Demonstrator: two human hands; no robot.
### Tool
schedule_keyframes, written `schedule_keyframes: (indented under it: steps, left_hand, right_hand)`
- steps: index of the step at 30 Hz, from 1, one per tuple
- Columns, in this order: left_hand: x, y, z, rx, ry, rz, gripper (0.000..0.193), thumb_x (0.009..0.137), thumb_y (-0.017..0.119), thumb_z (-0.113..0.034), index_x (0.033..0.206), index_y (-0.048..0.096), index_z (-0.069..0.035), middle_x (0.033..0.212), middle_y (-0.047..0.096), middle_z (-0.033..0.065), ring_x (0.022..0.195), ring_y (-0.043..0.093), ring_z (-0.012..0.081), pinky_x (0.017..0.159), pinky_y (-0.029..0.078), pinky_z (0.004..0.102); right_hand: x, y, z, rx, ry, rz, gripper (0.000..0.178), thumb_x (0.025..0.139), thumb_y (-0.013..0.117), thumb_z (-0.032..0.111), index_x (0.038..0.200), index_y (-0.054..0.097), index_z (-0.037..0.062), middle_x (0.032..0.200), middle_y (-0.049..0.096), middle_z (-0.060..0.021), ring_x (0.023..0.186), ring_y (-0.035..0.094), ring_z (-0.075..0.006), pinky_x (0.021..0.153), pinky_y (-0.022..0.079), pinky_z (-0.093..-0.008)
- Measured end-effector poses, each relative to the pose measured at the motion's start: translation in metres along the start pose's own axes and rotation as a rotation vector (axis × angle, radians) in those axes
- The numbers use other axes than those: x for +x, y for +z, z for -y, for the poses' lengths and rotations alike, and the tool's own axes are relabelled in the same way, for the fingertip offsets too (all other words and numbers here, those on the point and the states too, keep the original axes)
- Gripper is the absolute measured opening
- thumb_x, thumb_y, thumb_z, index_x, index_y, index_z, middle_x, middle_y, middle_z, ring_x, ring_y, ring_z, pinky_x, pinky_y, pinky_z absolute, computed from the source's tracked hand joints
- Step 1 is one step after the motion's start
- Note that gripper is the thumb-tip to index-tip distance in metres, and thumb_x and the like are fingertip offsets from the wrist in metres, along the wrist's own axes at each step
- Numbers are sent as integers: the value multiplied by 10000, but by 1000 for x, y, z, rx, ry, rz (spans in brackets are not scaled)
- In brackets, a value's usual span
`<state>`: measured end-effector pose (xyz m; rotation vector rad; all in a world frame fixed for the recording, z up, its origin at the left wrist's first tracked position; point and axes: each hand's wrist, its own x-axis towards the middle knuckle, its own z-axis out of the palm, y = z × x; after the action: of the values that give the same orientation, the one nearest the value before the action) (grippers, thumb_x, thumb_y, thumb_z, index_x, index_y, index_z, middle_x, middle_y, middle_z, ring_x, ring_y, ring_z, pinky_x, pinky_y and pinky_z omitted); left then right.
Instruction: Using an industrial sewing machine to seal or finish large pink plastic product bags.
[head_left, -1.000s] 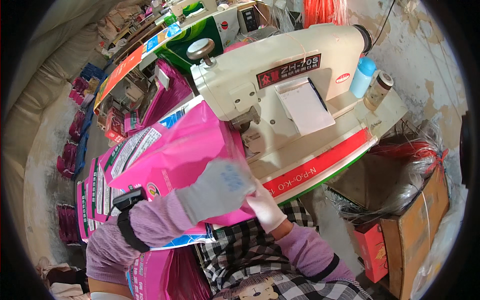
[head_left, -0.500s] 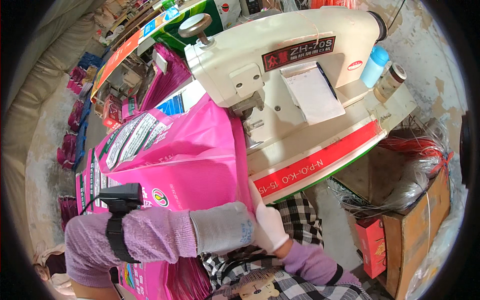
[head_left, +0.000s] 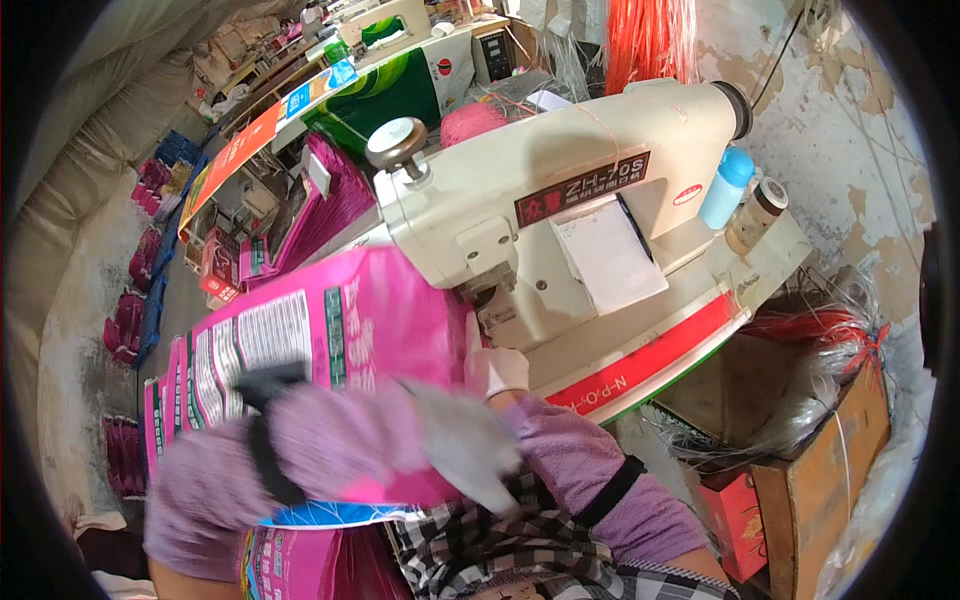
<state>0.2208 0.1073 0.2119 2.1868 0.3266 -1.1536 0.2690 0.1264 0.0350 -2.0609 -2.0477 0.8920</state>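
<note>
A pink printed woven bag (head_left: 400,310) lies across the left of the sewing machine (head_left: 560,150), its right edge under the machine's head by the needle area. My right hand (head_left: 497,372), in a white glove, grips that edge just in front of the machine head. My left hand (head_left: 465,445), in a grey glove, is over the near part of the bag and smeared by motion. Its fingers are too blurred to read. More pink bags (head_left: 295,565) lie folded below, at my lap.
A notepad (head_left: 610,255) leans on the machine bed. Behind it stand a light-blue bottle (head_left: 725,190) and a jar (head_left: 757,215). At the right is a cardboard box (head_left: 825,480) with clear and red strands. Stacked pink bags (head_left: 325,200) lie at the far left.
The bag has swung flatter and its printed panel now faces up. My right hand has moved up along its edge towards the machine head. My left hand has come away from the edge.
</note>
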Motion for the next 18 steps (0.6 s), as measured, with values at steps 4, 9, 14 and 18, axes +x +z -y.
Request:
schedule_keyframes:
  steps: [4, 9, 14, 18]
  left_hand:
    - [-21, 0, 16, 264, -65, -89, 357, 896, 541, -349, 828, 657, -19, 783, 642, 169, 753, 644, 331, 704, 527, 460]
    - [39, 89, -3, 462, 83, -337, 145, 850, 601, -257, 775, 659, -149, 668, 626, 66, 612, 632, 239, 525, 496, 373]
    - [-40, 6, 15, 606, -21, -239, 223, 813, 647, -298, 985, 652, -156, 648, 630, 42, 587, 641, 250, 505, 508, 414]
    - [74, 105, -21, 154, 257, -395, 236, 872, 569, -194, 1084, 610, -99, 920, 653, 127, 913, 658, 256, 810, 525, 400]
  right_hand:
    - [-6, 15, -30, 4, 53, -5, 712, 908, 431, 194, 1530, 120, 40, 925, 693, -250, 865, 685, -414, 750, 541, -497]
    - [-92, 18, -30, 301, -33, 109, 748, 883, 489, 191, 1514, 137, -1, 840, 680, -260, 803, 680, -408, 749, 530, -515]
    - [-62, 2, -33, 47, -130, -94, 734, 938, 524, 285, 1525, 163, 34, 801, 692, -210, 702, 681, -371, 645, 548, -440]
    - [51, 45, -21, -106, 19, -46, 694, 876, 555, 128, 1504, 266, 76, 875, 733, -94, 801, 716, -301, 668, 561, -407]
